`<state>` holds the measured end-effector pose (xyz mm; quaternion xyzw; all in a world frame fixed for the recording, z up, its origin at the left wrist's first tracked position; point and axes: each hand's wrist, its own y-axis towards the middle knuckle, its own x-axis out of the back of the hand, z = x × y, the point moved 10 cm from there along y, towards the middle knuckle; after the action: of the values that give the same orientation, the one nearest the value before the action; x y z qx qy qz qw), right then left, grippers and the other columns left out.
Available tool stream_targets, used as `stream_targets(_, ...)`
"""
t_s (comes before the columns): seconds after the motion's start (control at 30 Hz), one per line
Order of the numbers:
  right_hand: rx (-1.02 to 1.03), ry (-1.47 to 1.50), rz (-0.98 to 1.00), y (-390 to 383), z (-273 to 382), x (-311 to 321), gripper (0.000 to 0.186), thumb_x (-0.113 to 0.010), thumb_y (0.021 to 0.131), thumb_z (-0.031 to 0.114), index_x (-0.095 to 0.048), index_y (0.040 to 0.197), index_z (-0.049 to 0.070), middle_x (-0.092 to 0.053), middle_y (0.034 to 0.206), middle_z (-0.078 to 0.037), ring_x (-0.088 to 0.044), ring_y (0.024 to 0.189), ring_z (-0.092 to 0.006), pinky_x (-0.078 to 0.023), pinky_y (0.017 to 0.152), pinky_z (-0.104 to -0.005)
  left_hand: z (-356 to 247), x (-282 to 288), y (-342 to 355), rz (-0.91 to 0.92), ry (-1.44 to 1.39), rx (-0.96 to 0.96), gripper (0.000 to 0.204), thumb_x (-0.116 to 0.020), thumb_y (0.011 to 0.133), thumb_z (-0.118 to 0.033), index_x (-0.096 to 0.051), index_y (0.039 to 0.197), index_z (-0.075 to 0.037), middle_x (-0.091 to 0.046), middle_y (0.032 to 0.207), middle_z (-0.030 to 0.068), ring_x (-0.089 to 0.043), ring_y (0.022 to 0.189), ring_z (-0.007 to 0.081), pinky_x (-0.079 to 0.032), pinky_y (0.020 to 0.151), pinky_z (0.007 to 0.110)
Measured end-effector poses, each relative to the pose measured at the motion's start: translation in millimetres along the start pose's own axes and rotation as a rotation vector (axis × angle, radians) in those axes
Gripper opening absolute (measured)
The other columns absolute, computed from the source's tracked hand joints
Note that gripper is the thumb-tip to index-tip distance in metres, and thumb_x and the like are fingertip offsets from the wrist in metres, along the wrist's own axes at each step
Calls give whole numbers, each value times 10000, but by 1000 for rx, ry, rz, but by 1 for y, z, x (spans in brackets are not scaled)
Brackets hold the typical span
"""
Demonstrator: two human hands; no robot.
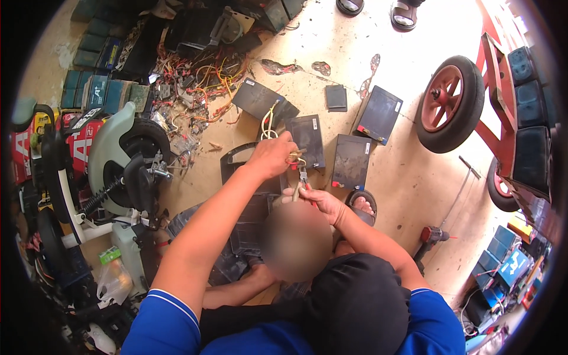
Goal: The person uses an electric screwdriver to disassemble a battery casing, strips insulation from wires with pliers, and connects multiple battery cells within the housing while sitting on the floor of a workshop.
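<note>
My left hand (pixel 273 155) is closed on short light and yellow wires (pixel 296 157) at the terminals of a dark battery (pixel 305 133). Just below, my right hand (pixel 322 201) grips red-handled pliers (pixel 305 186), whose metal jaws are at the wires. A pale length of cable or fingers beside the pliers is hard to make out. A second battery (pixel 257 97) with white leads stands behind my left hand. Other batteries (pixel 349 165) lie to the right. A black plastic housing (pixel 236 201) sits beneath my arms. A blurred patch hides what is below my hands.
A green scooter (pixel 115 154) and tangled wires (pixel 195 77) fill the left. A red wheeled cart (pixel 494 94) carries batteries at the right, near a drill (pixel 433 235) and stacked batteries (pixel 512 266). A sandalled foot (pixel 362 207) is beside my right hand; other sandalled feet (pixel 404 15) stand at the top.
</note>
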<state>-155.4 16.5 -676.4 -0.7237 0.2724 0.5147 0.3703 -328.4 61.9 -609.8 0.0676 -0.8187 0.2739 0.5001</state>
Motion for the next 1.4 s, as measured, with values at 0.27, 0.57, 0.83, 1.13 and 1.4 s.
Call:
stream_targets(0.27,70,28,48,-4,8,-2,294,-582,1050,344,-625,1169,79,-698,1023,-95,-697,991,-267,-560,999,-488,-13,-4,2,-18,-62,39,225,-663,948,-302,-617,964,-83,-554,1151,146,-652,935,404,-524,770,505)
stream_targets(0.57,67,-162,-437,17,-20,25,396,-542,1028,501,-576,875,137,-563,712,-61,-557,658,-255,-477,619,-414,23,-34,-35,-19,-44,75,240,-613,933,-262,-645,938,-24,-570,1228,292,-633,1028,431,-555,853,489)
stream_targets(0.83,35,-83,-210,-12,0,-18,375,-603,1012,479,-665,1004,109,-680,877,-35,-650,812,-164,-566,785,-322,6,-54,-11,-122,-142,70,400,-660,943,-407,-615,980,-11,-537,1344,294,-673,949,436,-570,781,496)
stream_targets(1.13,50,-197,-209,-16,3,-15,379,-574,1036,443,-654,1140,87,-713,981,-45,-690,869,-179,-591,773,-325,-2,-45,-11,2,-153,139,438,-687,929,-420,-649,1043,1,-503,1441,299,-651,1092,443,-552,894,494)
stream_targets(1.4,19,-131,-160,-2,-5,-16,390,-569,1028,458,-646,1189,112,-718,983,-26,-699,866,-186,-596,792,-351,4,-38,-18,-79,-143,115,411,-696,911,-415,-689,1001,-14,-591,1210,272,-667,1007,424,-554,829,503)
